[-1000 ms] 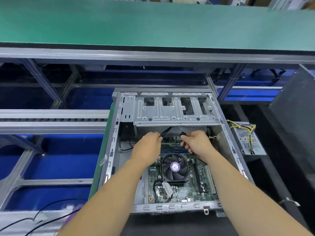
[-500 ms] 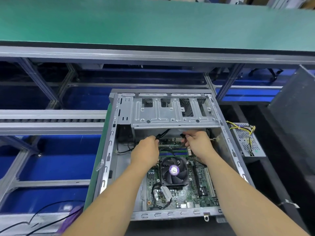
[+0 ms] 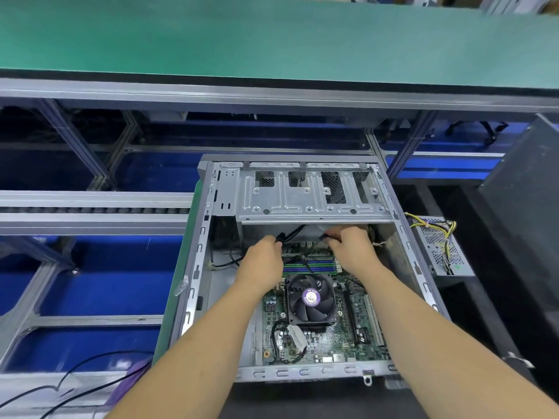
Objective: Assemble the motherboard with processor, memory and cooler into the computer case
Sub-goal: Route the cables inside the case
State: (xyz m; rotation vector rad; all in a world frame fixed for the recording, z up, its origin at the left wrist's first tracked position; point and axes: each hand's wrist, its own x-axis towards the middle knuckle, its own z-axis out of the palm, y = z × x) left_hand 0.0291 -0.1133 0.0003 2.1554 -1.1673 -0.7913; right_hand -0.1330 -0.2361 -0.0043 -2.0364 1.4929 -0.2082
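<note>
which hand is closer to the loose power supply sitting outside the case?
Right. The right hand is inside the case near its right wall, the side the power supply lies on. The left hand is further left, past the cooler fan.

Fingertips of left hand [image 3: 262,261] and right hand [image 3: 352,248], plus cable ends, hidden under the drive cage [image 3: 305,192].

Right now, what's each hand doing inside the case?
Left hand: pinches a black cable at its connector end.
Right hand: pinches another black cable connector, under the drive cage.
</note>
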